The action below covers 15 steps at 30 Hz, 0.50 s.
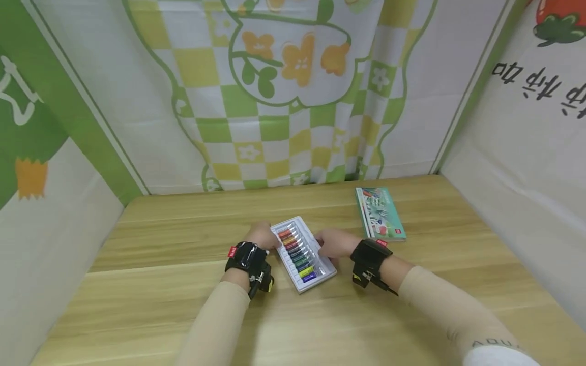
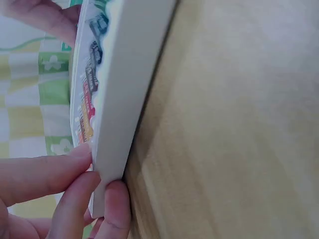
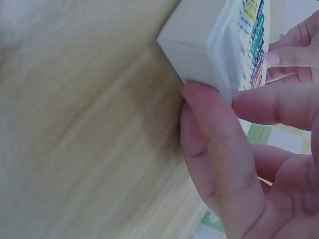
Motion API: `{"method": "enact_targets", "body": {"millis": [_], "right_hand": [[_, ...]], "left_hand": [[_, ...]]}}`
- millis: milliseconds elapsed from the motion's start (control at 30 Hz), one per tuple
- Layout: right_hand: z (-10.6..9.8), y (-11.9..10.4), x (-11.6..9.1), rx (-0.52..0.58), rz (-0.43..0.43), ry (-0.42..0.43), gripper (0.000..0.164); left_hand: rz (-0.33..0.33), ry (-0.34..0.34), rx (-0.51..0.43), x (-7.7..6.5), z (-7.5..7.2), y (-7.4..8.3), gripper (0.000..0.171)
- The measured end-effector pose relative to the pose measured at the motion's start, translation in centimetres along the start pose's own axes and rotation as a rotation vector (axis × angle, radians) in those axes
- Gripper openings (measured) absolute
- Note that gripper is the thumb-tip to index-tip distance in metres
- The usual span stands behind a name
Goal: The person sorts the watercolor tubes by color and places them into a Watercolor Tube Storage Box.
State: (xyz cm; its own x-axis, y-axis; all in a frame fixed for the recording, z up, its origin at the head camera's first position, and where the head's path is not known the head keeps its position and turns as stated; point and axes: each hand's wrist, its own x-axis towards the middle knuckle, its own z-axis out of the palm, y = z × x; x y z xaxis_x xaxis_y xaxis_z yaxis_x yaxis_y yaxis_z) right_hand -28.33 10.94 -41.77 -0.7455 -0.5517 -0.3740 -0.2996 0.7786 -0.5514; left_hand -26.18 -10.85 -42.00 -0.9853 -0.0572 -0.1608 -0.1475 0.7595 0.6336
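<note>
A white tray of small paint tubes in several colours sits at a slant on the wooden table. My left hand grips its far left edge; in the left wrist view, its thumb and fingers pinch the corner of the white side wall. On the opposite side, my right hand holds the tray's right edge. The right wrist view has the right hand's fingers under and over a corner of the white wall. Parts of the fingers are hidden behind the tray in the head view.
A teal illustrated box lies at the back right of the wooden table. A checked green and yellow curtain hangs behind the table, with white printed cloth at the right side.
</note>
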Motion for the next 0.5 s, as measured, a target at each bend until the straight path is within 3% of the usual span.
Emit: {"method": "enact_targets", "body": {"millis": [133, 333, 500], "right_hand": [[0.3, 0.5, -0.1, 0.000, -0.004, 0.050, 0.009], [0.5, 0.7, -0.3, 0.071, 0.038, 0.060, 0.044], [0.6, 0.9, -0.6, 0.074, 0.019, 0.066, 0.042]], "left_hand": [[-0.013, -0.023, 0.007, 0.2, -0.1, 0.5, 0.038], [-0.002, -0.064, 0.026, 1.1, -0.1, 0.3, 0.045], [-0.021, -0.055, -0.039, 1.2, 0.2, 0.4, 0.054]]}}
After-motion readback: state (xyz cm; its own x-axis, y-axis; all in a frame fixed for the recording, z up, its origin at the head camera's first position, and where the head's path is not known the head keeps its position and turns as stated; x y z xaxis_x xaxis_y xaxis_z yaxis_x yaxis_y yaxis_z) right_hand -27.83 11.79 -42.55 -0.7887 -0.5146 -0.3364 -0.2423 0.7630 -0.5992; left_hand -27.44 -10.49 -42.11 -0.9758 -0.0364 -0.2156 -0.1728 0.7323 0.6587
